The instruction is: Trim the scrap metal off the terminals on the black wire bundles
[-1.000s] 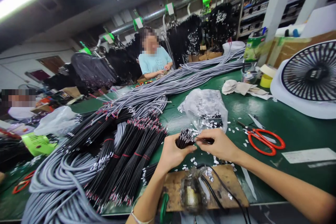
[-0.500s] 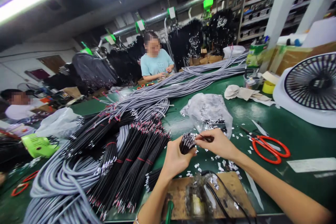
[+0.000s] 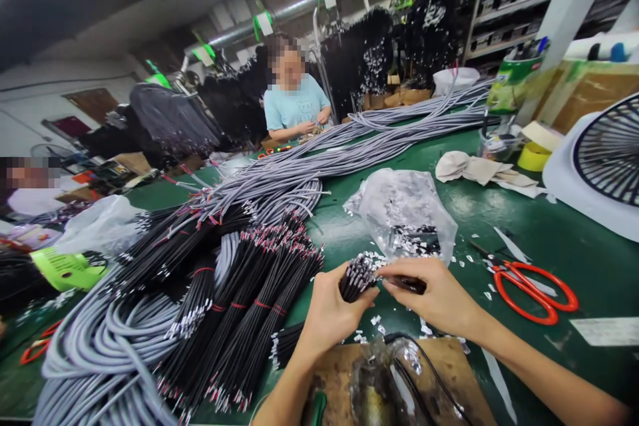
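My left hand (image 3: 329,313) is closed around a short bundle of black wires (image 3: 355,277) with silver tips, held upright over the green table (image 3: 574,259). My right hand (image 3: 439,296) pinches a thin black tool (image 3: 410,285) whose tip meets the top of that bundle. Just behind my hands lies a clear plastic bag (image 3: 407,213) of small white and black pieces, with several spilled around it.
Red-handled scissors (image 3: 536,285) lie to the right. Piles of black wire bundles (image 3: 239,306) and grey cables (image 3: 299,180) fill the left. A wooden block (image 3: 449,379) sits at the near edge. A white fan (image 3: 599,160) stands far right. A person in a light blue shirt (image 3: 294,106) works opposite.
My hands stay together on the bundle. The right hand has shifted slightly, with the black tool now lying more level at the bundle's top. The view moved a little.
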A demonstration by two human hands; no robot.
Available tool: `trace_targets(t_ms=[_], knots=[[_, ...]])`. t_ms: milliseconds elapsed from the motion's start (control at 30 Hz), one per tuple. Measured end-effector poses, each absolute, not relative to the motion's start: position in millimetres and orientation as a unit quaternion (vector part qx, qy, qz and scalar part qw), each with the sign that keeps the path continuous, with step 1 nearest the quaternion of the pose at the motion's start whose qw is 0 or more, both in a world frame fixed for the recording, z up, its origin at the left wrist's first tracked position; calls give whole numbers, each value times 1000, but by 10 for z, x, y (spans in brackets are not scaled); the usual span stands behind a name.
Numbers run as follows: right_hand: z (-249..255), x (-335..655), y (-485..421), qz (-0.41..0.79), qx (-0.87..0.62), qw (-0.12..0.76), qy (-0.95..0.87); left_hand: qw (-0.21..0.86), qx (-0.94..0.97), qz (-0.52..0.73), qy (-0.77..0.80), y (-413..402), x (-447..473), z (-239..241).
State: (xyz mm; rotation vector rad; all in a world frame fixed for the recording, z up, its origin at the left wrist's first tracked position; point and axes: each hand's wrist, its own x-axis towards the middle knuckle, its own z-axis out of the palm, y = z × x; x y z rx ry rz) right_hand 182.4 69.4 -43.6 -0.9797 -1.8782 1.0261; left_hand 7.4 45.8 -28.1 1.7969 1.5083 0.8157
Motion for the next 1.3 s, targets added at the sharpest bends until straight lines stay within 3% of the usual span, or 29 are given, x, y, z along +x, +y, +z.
trace_targets(t_ms=[600, 767, 1133, 1300], knots=[[-577, 1768, 686, 384, -379, 428, -725, 205, 716, 320, 586, 412, 91, -305], [-553, 1759, 700, 365, -392, 417, -734, 260, 706, 302, 585, 444, 104, -302], [-721, 1862, 782, 90, -269, 424, -860, 503, 642, 240, 526, 616, 72, -272], [-614, 2037, 894, 42, -456, 451, -766, 476, 640, 236, 556, 711, 103, -428]])
